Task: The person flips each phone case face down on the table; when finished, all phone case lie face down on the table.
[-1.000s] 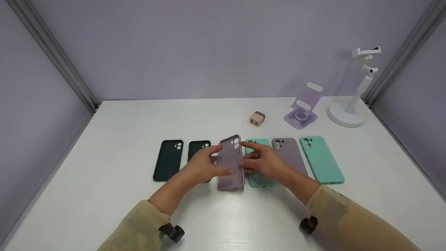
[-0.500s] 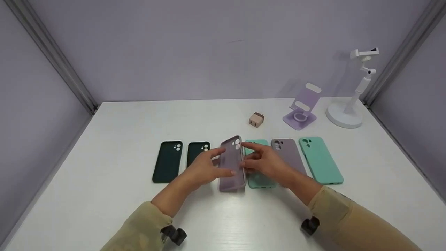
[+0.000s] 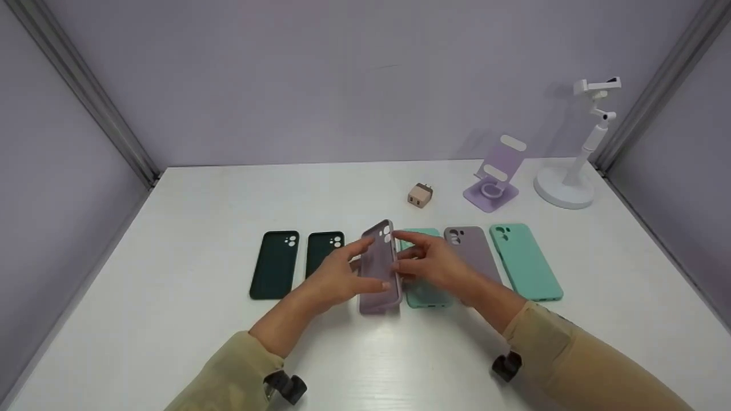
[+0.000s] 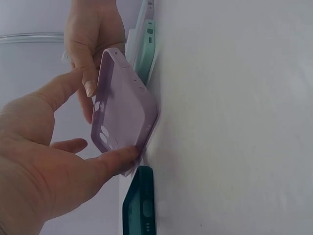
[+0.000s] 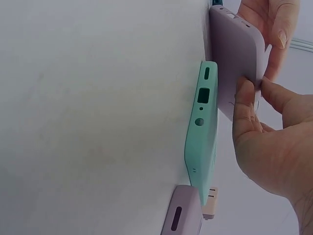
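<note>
A light purple phone case (image 3: 377,262) stands tilted at the middle of the row, its hollow side facing up and left. My right hand (image 3: 437,262) pinches its raised right edge between thumb and fingers, as the right wrist view also shows. Spread wide, my left hand (image 3: 334,279) has a finger touching the case's lower edge (image 4: 139,139) in the left wrist view, while its thumb reaches across the hollow side. Partly covered by my right hand lies a mint phone case (image 3: 428,299). A dark green case (image 3: 322,248) sits behind my left hand.
Another dark green case (image 3: 274,265) lies at the row's left end. A mauve case (image 3: 474,245) and a mint case (image 3: 528,265) lie to the right. Behind are a charger plug (image 3: 420,196), a purple phone stand (image 3: 502,162) and a white stand (image 3: 565,188).
The purple case has tilted very slightly more, and my left thumb and index finger have shifted a little to the right over it. My right hand keeps its pinch.
</note>
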Demonstrator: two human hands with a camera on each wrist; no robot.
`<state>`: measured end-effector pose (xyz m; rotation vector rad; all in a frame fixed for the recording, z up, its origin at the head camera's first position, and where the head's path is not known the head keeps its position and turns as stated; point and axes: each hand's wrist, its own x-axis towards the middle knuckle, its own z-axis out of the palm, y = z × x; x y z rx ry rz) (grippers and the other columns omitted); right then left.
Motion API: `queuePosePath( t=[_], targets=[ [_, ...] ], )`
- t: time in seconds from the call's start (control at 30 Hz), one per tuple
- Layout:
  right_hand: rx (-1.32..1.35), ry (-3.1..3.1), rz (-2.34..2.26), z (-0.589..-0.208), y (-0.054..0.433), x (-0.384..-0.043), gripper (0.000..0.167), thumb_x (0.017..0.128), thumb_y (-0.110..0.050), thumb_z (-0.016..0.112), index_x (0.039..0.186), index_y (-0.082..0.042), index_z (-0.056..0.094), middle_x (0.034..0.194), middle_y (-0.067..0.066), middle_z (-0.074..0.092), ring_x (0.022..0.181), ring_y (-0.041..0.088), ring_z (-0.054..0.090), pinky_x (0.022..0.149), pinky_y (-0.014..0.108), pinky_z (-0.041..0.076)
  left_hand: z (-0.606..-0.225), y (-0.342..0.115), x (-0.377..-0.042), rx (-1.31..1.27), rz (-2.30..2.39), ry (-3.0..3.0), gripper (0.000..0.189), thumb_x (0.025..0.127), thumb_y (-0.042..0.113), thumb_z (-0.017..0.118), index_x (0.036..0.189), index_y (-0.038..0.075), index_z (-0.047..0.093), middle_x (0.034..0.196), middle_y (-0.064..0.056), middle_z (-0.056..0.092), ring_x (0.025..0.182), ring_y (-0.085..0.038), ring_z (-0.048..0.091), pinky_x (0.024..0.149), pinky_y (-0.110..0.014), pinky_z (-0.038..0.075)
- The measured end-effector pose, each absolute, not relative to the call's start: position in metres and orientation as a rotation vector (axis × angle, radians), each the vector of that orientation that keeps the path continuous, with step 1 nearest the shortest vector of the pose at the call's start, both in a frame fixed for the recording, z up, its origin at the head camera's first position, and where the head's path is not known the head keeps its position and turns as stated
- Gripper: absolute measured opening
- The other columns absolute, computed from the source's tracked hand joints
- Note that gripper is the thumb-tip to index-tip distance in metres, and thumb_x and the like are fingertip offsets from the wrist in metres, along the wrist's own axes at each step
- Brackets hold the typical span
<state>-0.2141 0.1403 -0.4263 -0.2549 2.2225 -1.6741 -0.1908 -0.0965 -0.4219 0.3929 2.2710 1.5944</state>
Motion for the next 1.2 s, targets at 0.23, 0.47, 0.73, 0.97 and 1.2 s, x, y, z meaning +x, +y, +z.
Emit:
queuePosePath(
  t=[0.23,0.47,0.73,0.97,1.2],
  targets=[
    [-0.208,2.217,-1.671,-0.425,0.137,-0.215,0.069,0.099,-0.013,0.078,0.160,-0.024,0.050,0.126,0.008,0.073,0.111,0.023,0.073,0.095,0.038,0.059,-0.423,-0.096,-0.191,0.441,1.566,2.300,0.096,0.087,0.026,0.091,0.167,0.023,0.038,0.171,-0.010,0.032,0.155,-0.043,0.032,0.118,-0.058,0.038],
    [-0.243,2.180,-1.735,-0.424,0.130,-0.216,0.072,0.098,-0.011,0.079,0.162,-0.018,0.047,0.127,0.012,0.074,0.110,0.025,0.074,0.092,0.038,0.061,-0.421,-0.095,-0.188,0.435,1.539,2.307,0.095,0.088,0.029,0.089,0.167,0.025,0.036,0.170,-0.011,0.033,0.153,-0.040,0.037,0.115,-0.057,0.042],
    [-0.281,2.172,-1.757,-0.424,0.127,-0.216,0.069,0.098,-0.011,0.078,0.160,-0.015,0.049,0.127,0.015,0.073,0.108,0.026,0.074,0.090,0.038,0.061,-0.420,-0.097,-0.190,0.469,1.550,2.285,0.097,0.088,0.027,0.089,0.168,0.027,0.034,0.170,-0.008,0.034,0.152,-0.040,0.038,0.115,-0.056,0.043],
    [-0.369,2.101,-1.759,-0.425,0.131,-0.216,0.068,0.102,-0.017,0.074,0.163,-0.016,0.044,0.134,0.016,0.070,0.113,0.027,0.072,0.091,0.038,0.061,-0.421,-0.100,-0.192,0.520,1.590,2.221,0.099,0.089,0.026,0.088,0.169,0.025,0.030,0.167,-0.007,0.039,0.150,-0.038,0.041,0.114,-0.054,0.044],
    [-0.380,2.065,-1.722,-0.424,0.133,-0.216,0.062,0.107,-0.021,0.067,0.164,-0.022,0.043,0.135,0.012,0.070,0.116,0.027,0.071,0.095,0.039,0.059,-0.418,-0.105,-0.194,0.441,1.614,2.175,0.097,0.088,0.029,0.089,0.168,0.030,0.033,0.160,-0.008,0.049,0.148,-0.032,0.045,0.117,-0.053,0.042]
  ],
)
